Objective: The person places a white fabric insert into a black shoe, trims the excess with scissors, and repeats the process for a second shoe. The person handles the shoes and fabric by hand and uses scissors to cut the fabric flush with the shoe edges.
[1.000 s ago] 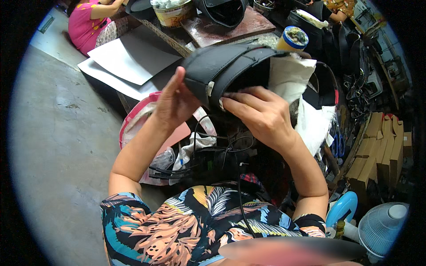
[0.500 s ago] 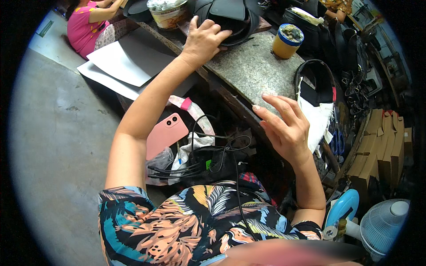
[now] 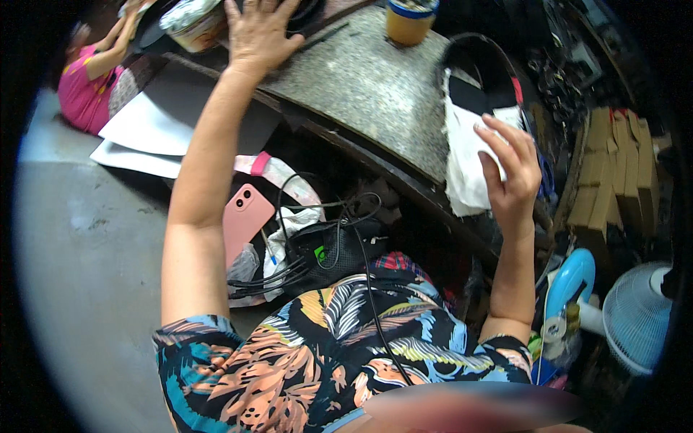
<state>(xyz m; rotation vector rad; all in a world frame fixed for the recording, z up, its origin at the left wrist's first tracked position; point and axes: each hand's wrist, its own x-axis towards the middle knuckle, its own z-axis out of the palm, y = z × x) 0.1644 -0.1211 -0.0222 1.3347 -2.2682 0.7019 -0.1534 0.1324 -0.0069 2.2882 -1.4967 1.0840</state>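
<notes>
At the top of the picture my left hand (image 3: 260, 36) stretches out with its fingers spread, the fingertips close to the upper rim. It lies by the edge of a black object (image 3: 309, 16), mostly cut off by the frame. My right hand (image 3: 514, 162) hovers over or against white cloth (image 3: 465, 155), fingers apart and loosely bent, nothing visible in them. That cloth joins a black curved piece with a raised rim (image 3: 476, 50) and a small red patch, at the right of the grey speckled tabletop (image 3: 368, 90). Whether the right hand touches the cloth I cannot tell.
A yellow jar with a blue rim (image 3: 410, 25) and a foil-topped tub (image 3: 191, 25) stand on the far side. Below the table edge lie a pink phone (image 3: 245, 216), cables and a black bag (image 3: 325, 252). Cartons (image 3: 610, 173) and a fan (image 3: 639, 317) are at right.
My left hand has shifted left off the black object and spread its fingers. My right hand has moved right, from the table edge to the white cloth. The whole view has tilted downward.
</notes>
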